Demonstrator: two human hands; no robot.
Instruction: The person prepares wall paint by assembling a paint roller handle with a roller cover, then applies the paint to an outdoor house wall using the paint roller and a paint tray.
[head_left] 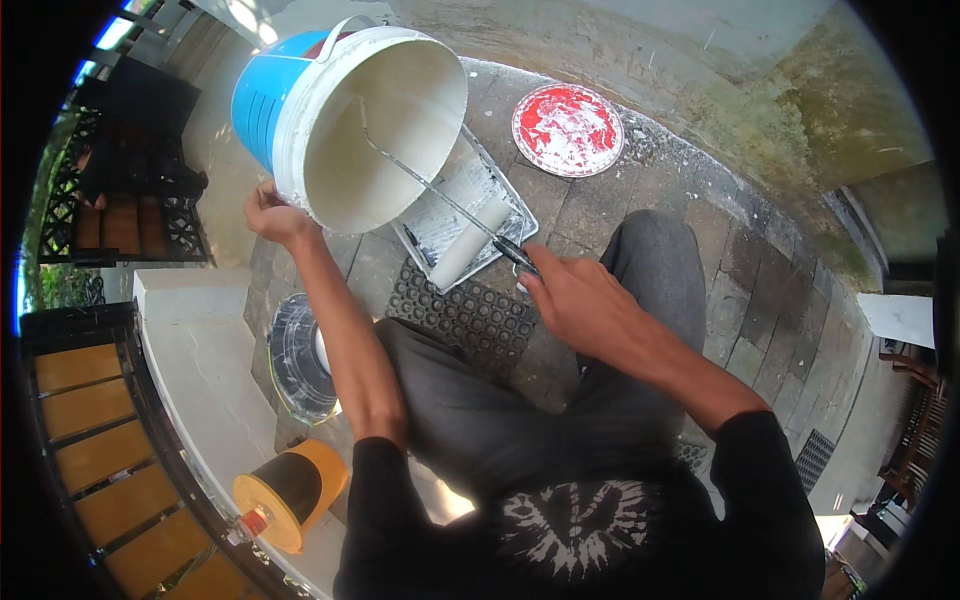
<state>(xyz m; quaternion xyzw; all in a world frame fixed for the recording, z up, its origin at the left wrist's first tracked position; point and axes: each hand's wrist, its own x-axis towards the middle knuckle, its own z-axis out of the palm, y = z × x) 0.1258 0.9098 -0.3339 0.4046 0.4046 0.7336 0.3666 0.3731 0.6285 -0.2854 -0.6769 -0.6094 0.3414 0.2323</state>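
A large white paint bucket (385, 170) with a blue side lies tilted, its creamy inside facing me. My left hand (275, 215) grips it low on the left rim. My right hand (565, 300) holds the black handle of a metal roller frame (420, 183), whose thin rod reaches into the bucket and bends at the far end. Beneath it a white roller sleeve (460, 255) lies in a paint-streaked tray (505, 175), partly behind the bucket. A red lid (567, 130) smeared with white lies right of the bucket.
My knees frame a perforated mat (435, 305) on the pavers. A dark basin (295, 355) is by my left forearm. An orange-and-black cooler (300, 480) with a bottle stands lower left, near a slatted gate (100, 440). A stained wall (760, 70) curves along the back and right.
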